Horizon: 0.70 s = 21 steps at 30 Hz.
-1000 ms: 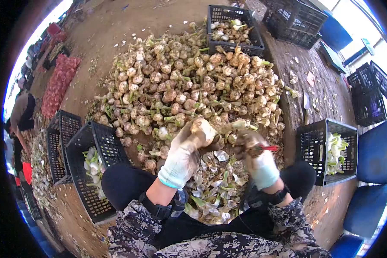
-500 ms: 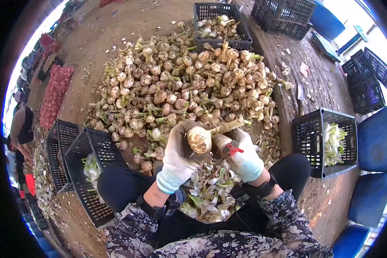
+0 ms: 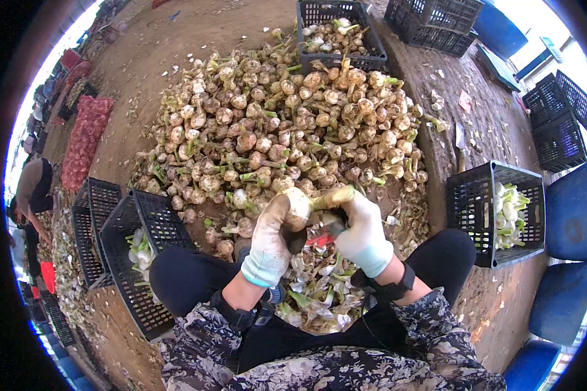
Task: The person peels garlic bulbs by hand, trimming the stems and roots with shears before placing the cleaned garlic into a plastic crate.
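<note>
Both hands wear pale, dirt-stained gloves and meet above the near edge of a large heap of garlic bulbs [image 3: 261, 130]. My left hand [image 3: 270, 238] is wrapped round a garlic bulb [image 3: 297, 208], whose pale, partly peeled side faces up. My right hand [image 3: 359, 228] is closed at the bulb's stem, with a red-handled tool [image 3: 321, 240] showing under its fingers. Most of the tool is hidden. Below the hands, between my knees, lies a pile of cut stems and peelings [image 3: 319, 293].
Black crates with trimmed garlic stand at the left [image 3: 134, 260] and right [image 3: 496, 215]. Another crate [image 3: 342, 58] holds bulbs behind the heap. Stacked crates [image 3: 430, 23] and blue chairs [image 3: 571, 212] are at the right. A person [image 3: 32, 195] bends at far left, near red net sacks [image 3: 87, 140].
The bulb has turned upward in my left hand. My right hand has rolled over the stem, and the red tool has moved left and down beneath it.
</note>
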Motion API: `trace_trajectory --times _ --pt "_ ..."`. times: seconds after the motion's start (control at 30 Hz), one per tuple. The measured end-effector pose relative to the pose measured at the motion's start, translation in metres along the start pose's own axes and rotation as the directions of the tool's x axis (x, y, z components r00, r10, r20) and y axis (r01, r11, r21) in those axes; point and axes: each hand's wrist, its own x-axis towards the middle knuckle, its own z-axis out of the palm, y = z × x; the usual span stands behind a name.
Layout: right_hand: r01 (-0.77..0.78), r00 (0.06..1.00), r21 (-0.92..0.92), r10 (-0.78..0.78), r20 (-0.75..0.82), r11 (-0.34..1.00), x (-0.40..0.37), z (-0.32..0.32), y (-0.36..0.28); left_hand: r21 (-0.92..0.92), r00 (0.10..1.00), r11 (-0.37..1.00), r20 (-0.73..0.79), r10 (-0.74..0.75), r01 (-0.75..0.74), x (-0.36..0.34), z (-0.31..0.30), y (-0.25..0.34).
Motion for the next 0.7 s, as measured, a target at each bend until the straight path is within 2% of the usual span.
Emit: trace_trajectory --times 0.03,0.07,0.1,0.17,0.2,0.23,0.27,0.3,0.33,0.37,0.4,0.43,0.47,0.5,0.57,0.6,0.63,0.7 --pt "-0.15 0.987 0.249 0.161 -0.026 0.957 -0.001 0.002 0.0 0.063 0.998 0.996 0.011 0.07 -0.07 0.002 -0.003 -0.002" --pt "-0.149 0.987 0.25 0.16 -0.026 0.957 -0.001 0.001 0.0 0.164 0.992 0.979 0.026 0.121 -0.124 0.002 -0.004 -0.002" --pt "-0.269 0.962 0.314 0.269 0.043 0.91 -0.001 -0.002 -0.002 0.166 0.992 0.978 0.027 0.123 -0.126 0.002 -0.003 -0.002" --pt "-0.498 0.866 0.407 0.457 0.201 0.766 0.001 -0.007 -0.011 0.309 0.954 0.904 0.051 0.296 -0.297 0.0 0.006 -0.003" --pt "-0.543 0.84 0.337 0.506 0.197 0.769 0.005 -0.009 -0.017 0.241 0.969 0.939 0.046 0.244 -0.247 0.0 0.011 -0.003" --pt "-0.542 0.84 0.342 0.507 0.194 0.768 0.004 -0.009 -0.013 0.245 0.97 0.938 0.049 0.24 -0.244 0.001 0.01 -0.001" --pt "-0.478 0.874 0.44 0.46 0.154 0.761 0.004 -0.008 -0.006 0.565 0.889 0.696 0.174 0.424 -0.443 0.002 0.009 0.002" --pt "-0.409 0.902 0.529 0.417 0.111 0.744 0.003 -0.008 -0.002 0.764 0.774 0.316 0.352 0.526 -0.563 0.003 0.008 0.005" --pt "-0.415 0.899 0.529 0.422 0.114 0.74 0.001 -0.007 -0.003 0.735 0.769 0.348 0.358 0.53 -0.582 -0.002 0.014 0.012" --pt "-0.302 0.952 0.374 0.297 0.074 0.877 0.0 -0.008 -0.007 0.735 0.77 0.35 0.355 0.53 -0.58 -0.007 0.018 0.016" --pt "-0.165 0.986 0.202 0.157 0.057 0.965 0.0 -0.008 -0.011 0.687 0.836 0.513 0.271 0.478 -0.516 -0.011 0.022 0.02" --pt "-0.013 0.998 0.023 0.012 0.066 1.0 0.0 -0.009 -0.012 0.615 0.892 0.658 0.195 0.408 -0.435 -0.012 0.024 0.021" --pt "0.228 0.973 -0.226 -0.226 0.038 0.947 0.002 -0.01 -0.008 0.513 0.924 0.77 0.162 0.347 -0.379 -0.012 0.022 0.019" --pt "0.23 0.973 -0.225 -0.227 0.038 0.947 0.003 -0.009 -0.002 0.513 0.923 0.769 0.162 0.348 -0.381 -0.01 0.019 0.019" --pt "0.396 0.901 -0.464 -0.433 0.028 0.793 0.003 -0.007 0.008 0.474 0.974 0.854 0.158 0.159 -0.216 -0.008 0.013 0.019" --pt "0.378 0.905 -0.474 -0.425 0.009 0.795 0.002 -0.008 0.01 0.404 0.983 0.903 0.161 0.091 -0.15 -0.006 0.01 0.019" --pt "0.377 0.906 -0.474 -0.424 0.01 0.796 0.002 -0.008 0.009 0.404 0.983 0.903 0.16 0.09 -0.149 -0.005 0.006 0.017" --pt "0.298 0.946 -0.464 -0.322 0.03 0.834 0.006 -0.01 0.005 0.165 0.977 0.986 0.204 -0.069 0.035 -0.002 0.001 0.013"
